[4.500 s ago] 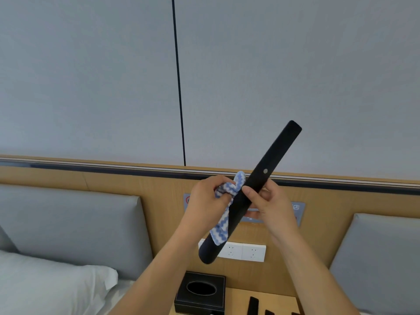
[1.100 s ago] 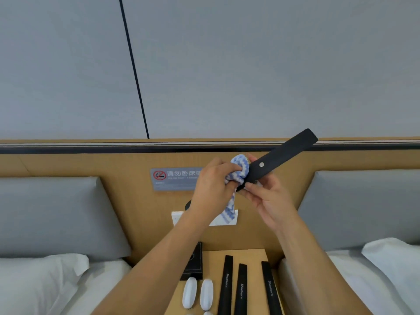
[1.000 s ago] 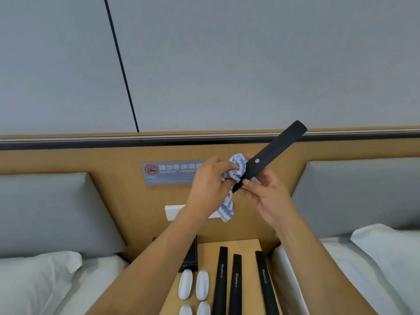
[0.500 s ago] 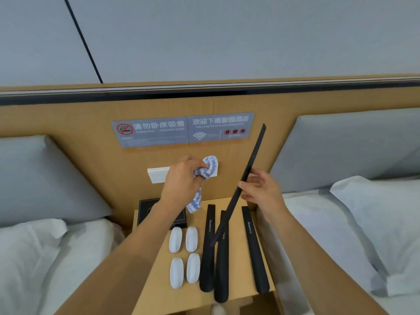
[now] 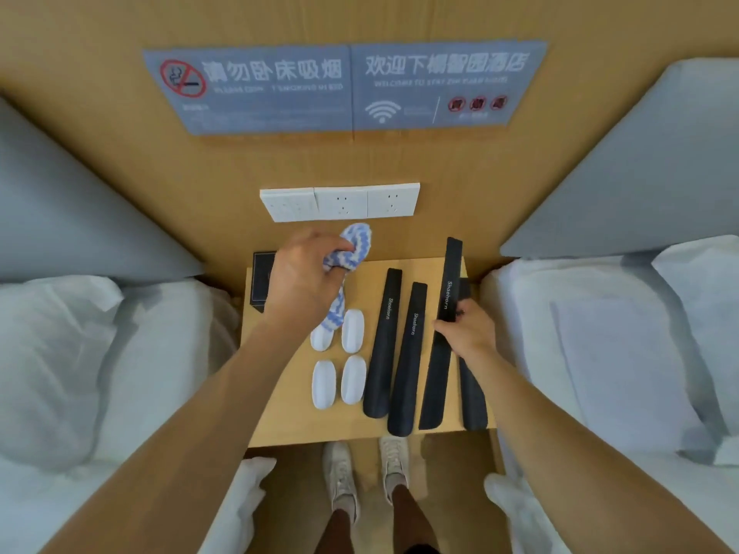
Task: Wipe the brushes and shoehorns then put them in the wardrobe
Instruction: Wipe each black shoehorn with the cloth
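Observation:
My right hand (image 5: 467, 329) pinches a long black shoehorn (image 5: 444, 337) near its middle, holding it lengthwise just over the right side of the wooden nightstand (image 5: 280, 417). Three more black shoehorns lie there: one (image 5: 383, 345), a second (image 5: 408, 361), and a third (image 5: 473, 401) partly hidden under my right hand. My left hand (image 5: 304, 281) grips a bunched blue-and-white cloth (image 5: 352, 249) above the nightstand's back left. Several small white brushes (image 5: 338, 363) lie in two rows left of the shoehorns.
A black box (image 5: 260, 281) stands at the nightstand's back left, partly behind my left hand. White sockets (image 5: 340, 201) and grey signs (image 5: 344, 88) are on the wooden headboard. Beds with white pillows (image 5: 52, 353) flank the nightstand. My shoes (image 5: 368, 477) stand below its front edge.
The view has tilted down to the nightstand. My hands parted: the right hand lowered the wiped shoehorn flat beside the others, and the left hand moved away left with the cloth.

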`<action>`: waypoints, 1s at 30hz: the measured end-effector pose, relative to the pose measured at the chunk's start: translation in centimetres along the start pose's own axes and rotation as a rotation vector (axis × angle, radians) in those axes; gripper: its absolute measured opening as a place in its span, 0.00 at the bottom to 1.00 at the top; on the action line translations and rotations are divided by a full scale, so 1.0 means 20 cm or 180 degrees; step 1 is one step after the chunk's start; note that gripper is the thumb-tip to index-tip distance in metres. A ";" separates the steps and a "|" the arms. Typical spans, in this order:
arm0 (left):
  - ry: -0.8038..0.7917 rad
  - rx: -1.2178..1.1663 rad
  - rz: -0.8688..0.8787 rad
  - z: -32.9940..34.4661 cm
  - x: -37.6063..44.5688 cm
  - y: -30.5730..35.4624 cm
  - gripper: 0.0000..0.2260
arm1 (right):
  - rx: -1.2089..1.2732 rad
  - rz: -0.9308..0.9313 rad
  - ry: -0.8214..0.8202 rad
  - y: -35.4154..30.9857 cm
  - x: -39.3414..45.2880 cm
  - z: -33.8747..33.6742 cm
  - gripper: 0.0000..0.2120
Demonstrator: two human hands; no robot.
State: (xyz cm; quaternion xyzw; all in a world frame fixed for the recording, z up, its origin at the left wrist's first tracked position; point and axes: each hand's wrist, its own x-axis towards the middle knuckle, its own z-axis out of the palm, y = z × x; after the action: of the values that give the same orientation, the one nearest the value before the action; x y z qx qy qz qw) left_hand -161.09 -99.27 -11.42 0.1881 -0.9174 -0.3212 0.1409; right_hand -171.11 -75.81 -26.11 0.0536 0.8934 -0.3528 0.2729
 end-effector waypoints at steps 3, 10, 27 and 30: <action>-0.0015 -0.0059 -0.0058 0.09 -0.03 -0.08 0.12 | -0.0302 0.0149 -0.0021 0.08 0.10 0.09 0.21; -0.0129 -0.0055 -0.0246 0.23 -0.08 -0.25 0.11 | -0.0786 0.0590 0.0026 0.19 0.24 0.24 0.30; -0.0232 -0.0121 -0.0552 0.35 -0.15 -0.40 0.11 | -0.1537 0.0511 0.0369 0.27 0.42 0.41 0.28; -0.0219 -0.0166 -0.0573 0.35 -0.14 -0.38 0.11 | -0.1561 0.0300 0.0264 0.28 0.36 0.46 0.19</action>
State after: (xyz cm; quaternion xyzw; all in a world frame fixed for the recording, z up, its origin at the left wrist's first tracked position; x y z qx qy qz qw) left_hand -159.22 -99.81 -22.04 0.2549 -0.8924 -0.3626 0.0847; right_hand -171.42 -78.31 -38.75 0.0418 0.9592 -0.1100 0.2571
